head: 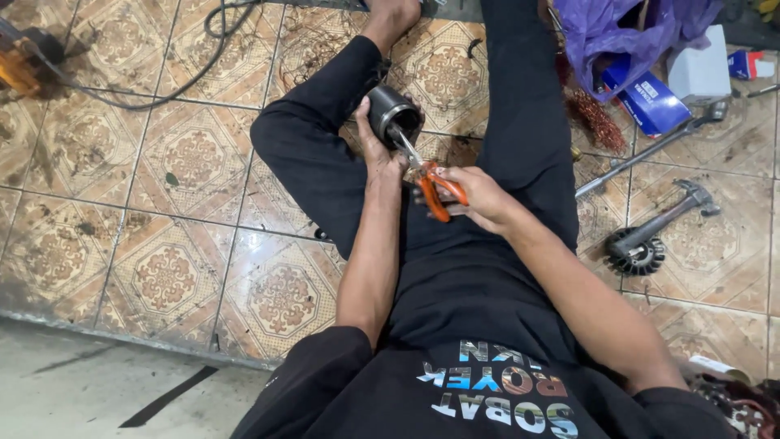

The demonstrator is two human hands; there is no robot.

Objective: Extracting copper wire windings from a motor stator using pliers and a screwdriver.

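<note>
The person sits on the patterned tiled floor (162, 276), legs in black trousers, one knee bent out to the left. The left hand (375, 145) is wrapped around a dark grey cylindrical metal motor housing (393, 114), holding it tilted just above the lap with its open end facing up toward the camera. The fingers curl round the far side of the housing and the thumb lies along the near side, a firm grip.

The right hand (479, 197) is closed around the orange handles of a pair of small metal snips (426, 180). The silver tips point up and left, right into the mouth of the housing, touching or just inside its rim; whether the blades are open or shut is too small to make out.

Off to the right, on the tiles, lies a claw hammer with a metal head (662, 218), its handle resting beside a dark finned rotor fan (635, 254). Farther up lies a long grey metal rod (650, 150). Near it sit a blue cardboard box (650, 102), a purple plastic bag (609, 32) and a tangle of reddish copper wire (593, 118). A black cable (187, 81) curves across the tiles at upper left.
</note>
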